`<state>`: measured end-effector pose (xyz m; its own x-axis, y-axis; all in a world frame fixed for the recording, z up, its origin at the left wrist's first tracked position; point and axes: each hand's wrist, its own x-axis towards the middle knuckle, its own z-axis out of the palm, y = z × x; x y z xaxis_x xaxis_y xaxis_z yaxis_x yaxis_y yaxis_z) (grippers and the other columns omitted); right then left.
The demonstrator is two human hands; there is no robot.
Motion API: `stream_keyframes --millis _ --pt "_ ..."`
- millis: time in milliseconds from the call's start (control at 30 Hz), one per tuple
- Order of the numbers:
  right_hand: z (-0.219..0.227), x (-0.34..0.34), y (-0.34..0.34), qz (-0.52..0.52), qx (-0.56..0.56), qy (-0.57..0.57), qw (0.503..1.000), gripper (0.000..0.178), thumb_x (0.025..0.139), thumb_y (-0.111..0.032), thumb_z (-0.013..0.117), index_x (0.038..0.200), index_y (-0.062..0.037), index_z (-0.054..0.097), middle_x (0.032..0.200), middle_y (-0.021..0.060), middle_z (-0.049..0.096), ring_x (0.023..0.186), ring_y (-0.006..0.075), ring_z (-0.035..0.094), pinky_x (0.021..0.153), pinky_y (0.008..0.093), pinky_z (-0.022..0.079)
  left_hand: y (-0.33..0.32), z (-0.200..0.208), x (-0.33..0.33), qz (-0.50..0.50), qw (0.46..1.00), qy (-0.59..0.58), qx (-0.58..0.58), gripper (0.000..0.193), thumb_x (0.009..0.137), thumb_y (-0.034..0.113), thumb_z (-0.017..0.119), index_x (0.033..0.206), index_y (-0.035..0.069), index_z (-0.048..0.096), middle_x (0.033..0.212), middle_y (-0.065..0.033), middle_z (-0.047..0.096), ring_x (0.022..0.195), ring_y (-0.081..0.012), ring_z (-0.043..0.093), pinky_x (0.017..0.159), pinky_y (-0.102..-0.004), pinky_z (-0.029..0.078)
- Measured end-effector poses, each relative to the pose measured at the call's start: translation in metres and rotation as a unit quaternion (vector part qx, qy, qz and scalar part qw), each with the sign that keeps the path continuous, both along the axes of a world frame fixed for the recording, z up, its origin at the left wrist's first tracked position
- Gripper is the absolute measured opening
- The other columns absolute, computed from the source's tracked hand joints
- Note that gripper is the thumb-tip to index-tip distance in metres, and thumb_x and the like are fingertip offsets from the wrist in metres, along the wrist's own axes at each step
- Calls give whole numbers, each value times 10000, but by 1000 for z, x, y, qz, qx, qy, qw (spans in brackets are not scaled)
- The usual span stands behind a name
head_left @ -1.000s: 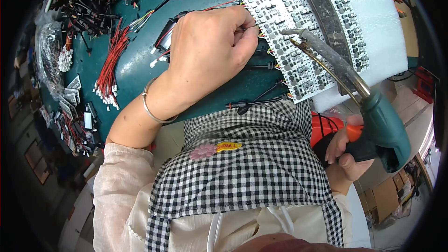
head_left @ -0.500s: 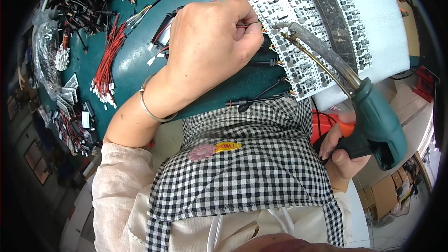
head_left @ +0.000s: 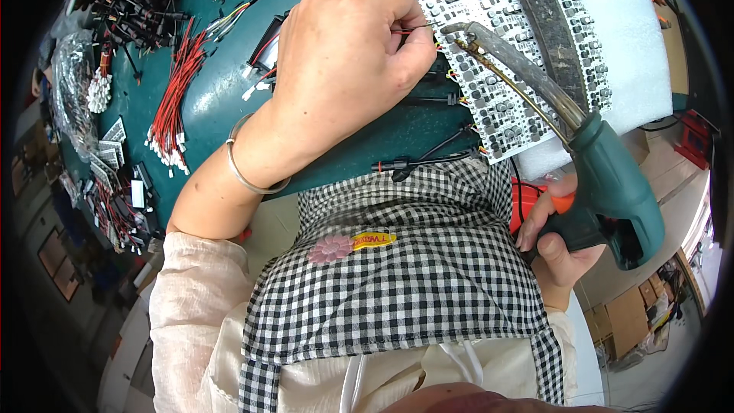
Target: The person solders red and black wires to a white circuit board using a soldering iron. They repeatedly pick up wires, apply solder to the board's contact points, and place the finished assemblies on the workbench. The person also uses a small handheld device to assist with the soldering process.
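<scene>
My left hand (head_left: 348,61) pinches thin wires (head_left: 414,30), one red and one dark, at the left edge of a white circuit board panel (head_left: 497,99). Its fingers are closed, and the wire ends reach the board's edge. My right hand (head_left: 558,245) grips a green soldering gun (head_left: 615,183) by its dark handle, with an orange trigger by the fingers. The gun's metal barrel (head_left: 520,65) slants over the panel, and its tip lies close to the wire ends. Whether the tip touches them I cannot tell. A dark metal bar (head_left: 539,23) lies across the panel.
White foam (head_left: 631,46) lies under the panel. Black cables with connectors (head_left: 394,165) run from its left edge. On the green table (head_left: 222,118) are red wires with white plugs (head_left: 172,107), a heap of black connectors (head_left: 138,8), a plastic bag (head_left: 74,84) and small boards (head_left: 111,145).
The soldering gun has shifted slightly up and left, its tip moving a little along the board's edge. My left hand has risen slightly, still pinching the wires.
</scene>
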<state>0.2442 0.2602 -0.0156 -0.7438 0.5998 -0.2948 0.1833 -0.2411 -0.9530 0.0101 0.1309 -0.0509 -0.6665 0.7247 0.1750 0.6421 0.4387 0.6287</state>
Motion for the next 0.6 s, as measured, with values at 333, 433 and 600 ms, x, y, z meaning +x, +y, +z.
stream_keyframes --millis 333,433,600 --pt "-1 -4 2 -1 3 -4 1000 654 720 -321 826 1084 71 450 630 86 528 459 130 501 418 221 436 1 -2 -2 -14 999 25 15 58 732 80 687 720 42 645 458 -2 431 407 -70 360 421 -242 322" --pt "0 -5 2 0 -4 -4 1000 643 718 -317 828 1068 68 450 640 90 524 461 132 503 418 222 440 1 -3 -2 -16 999 28 18 54 727 77 686 719 45 643 450 4 404 405 -71 341 417 -244 310" --pt "1 5 8 16 -73 0 997 588 697 -146 840 1123 48 484 1016 131 542 618 178 574 499 261 490 2 3 -2 -2 1000 22 -14 73 699 141 651 670 73 656 522 -110 581 482 -302 593 492 -397 488"
